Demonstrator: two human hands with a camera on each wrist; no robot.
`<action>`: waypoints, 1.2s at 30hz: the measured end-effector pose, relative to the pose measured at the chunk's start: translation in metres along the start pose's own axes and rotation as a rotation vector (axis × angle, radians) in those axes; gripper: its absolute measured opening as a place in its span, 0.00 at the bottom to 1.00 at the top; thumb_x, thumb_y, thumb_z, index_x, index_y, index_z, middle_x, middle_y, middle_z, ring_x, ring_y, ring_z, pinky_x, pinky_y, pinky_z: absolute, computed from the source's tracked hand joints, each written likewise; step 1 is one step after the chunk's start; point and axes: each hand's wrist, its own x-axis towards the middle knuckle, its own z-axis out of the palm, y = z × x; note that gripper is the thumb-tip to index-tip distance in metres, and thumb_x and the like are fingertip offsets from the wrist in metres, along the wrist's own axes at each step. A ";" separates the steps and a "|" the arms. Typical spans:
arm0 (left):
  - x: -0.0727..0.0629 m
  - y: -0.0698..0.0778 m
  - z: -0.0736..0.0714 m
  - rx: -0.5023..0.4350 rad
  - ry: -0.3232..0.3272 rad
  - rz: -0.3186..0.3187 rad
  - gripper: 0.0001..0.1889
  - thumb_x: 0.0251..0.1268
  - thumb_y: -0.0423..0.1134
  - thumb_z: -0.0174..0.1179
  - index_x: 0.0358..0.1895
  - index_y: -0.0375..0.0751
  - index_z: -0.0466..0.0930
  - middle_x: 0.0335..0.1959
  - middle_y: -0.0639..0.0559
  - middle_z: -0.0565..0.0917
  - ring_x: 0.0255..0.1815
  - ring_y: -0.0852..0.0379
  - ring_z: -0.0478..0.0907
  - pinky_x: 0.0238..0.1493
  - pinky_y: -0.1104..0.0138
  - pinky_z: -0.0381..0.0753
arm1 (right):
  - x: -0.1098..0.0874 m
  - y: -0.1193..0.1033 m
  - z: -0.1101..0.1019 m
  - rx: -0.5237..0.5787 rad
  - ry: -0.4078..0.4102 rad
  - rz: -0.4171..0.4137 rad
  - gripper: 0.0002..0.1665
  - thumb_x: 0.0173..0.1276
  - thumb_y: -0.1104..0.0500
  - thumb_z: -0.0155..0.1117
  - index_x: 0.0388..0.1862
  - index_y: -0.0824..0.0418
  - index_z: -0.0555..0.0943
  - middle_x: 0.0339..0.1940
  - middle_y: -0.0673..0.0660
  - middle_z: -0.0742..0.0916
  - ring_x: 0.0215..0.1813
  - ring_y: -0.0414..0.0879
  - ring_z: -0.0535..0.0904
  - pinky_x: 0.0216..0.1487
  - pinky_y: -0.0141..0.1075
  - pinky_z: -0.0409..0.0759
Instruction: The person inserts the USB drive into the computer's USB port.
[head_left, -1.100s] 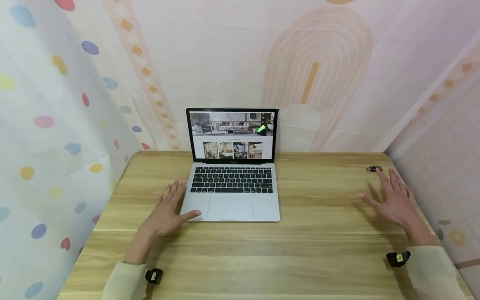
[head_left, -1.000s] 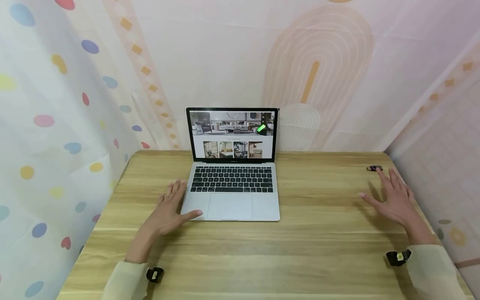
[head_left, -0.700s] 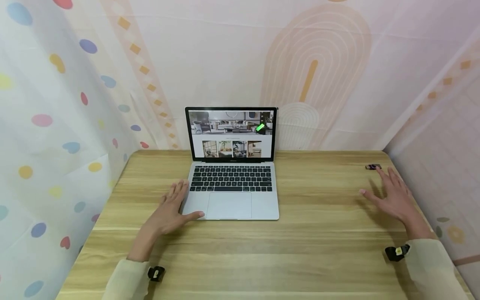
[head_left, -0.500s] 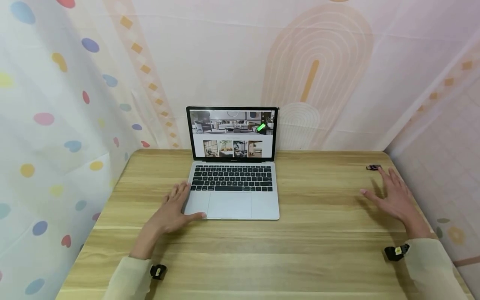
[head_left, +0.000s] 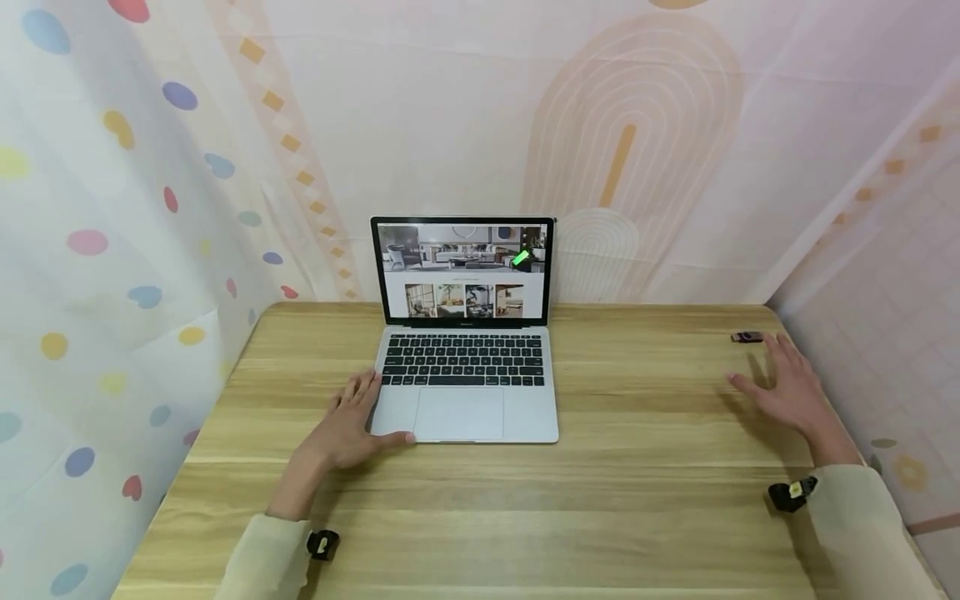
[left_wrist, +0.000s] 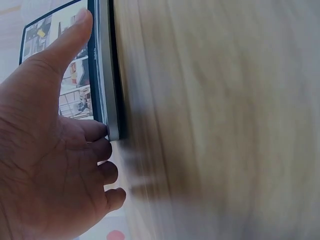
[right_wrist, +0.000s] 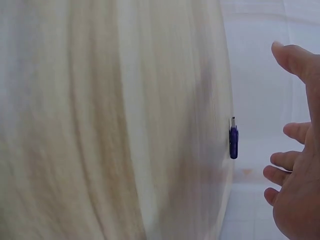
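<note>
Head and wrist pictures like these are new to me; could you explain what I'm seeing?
No machine is at work here, just a person's bare left hand and right hand. The wide picture is taken from the person's head, the other two from each wrist, so they look sideways. On the wooden table are an open laptop and a small USB stick. The left hand is at the laptop's near left corner, the right by the stick. Nothing is lifted.

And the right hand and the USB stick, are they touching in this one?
Apart. The right wrist view shows it: a strip of pale backdrop is plainly visible between the USB stick and the right hand.
</note>
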 end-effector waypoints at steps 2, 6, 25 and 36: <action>0.000 0.001 0.000 0.001 0.000 -0.001 0.67 0.55 0.77 0.62 0.83 0.32 0.42 0.85 0.35 0.42 0.85 0.31 0.36 0.82 0.36 0.40 | 0.002 0.001 -0.001 0.005 -0.004 -0.001 0.58 0.77 0.38 0.55 0.83 0.71 0.39 0.81 0.82 0.44 0.77 0.86 0.41 0.64 0.84 0.46; 0.002 0.002 0.000 -0.006 0.000 -0.003 0.67 0.56 0.75 0.63 0.83 0.31 0.41 0.85 0.34 0.42 0.85 0.31 0.37 0.83 0.37 0.42 | 0.004 0.001 -0.002 0.016 -0.013 0.002 0.58 0.77 0.37 0.54 0.84 0.70 0.38 0.81 0.81 0.43 0.77 0.86 0.40 0.65 0.84 0.45; 0.004 0.002 -0.001 -0.002 -0.014 -0.019 0.68 0.54 0.75 0.65 0.83 0.31 0.41 0.85 0.34 0.42 0.85 0.31 0.38 0.81 0.36 0.50 | 0.022 0.005 -0.002 0.017 -0.012 -0.001 0.57 0.79 0.39 0.54 0.82 0.76 0.40 0.80 0.82 0.49 0.78 0.83 0.42 0.72 0.79 0.45; 0.006 -0.001 0.001 -0.006 -0.031 -0.026 0.68 0.53 0.76 0.65 0.83 0.33 0.40 0.85 0.34 0.41 0.85 0.32 0.39 0.81 0.38 0.50 | 0.028 0.009 -0.003 0.064 -0.025 0.042 0.56 0.79 0.40 0.54 0.82 0.76 0.40 0.80 0.83 0.49 0.78 0.83 0.43 0.73 0.78 0.48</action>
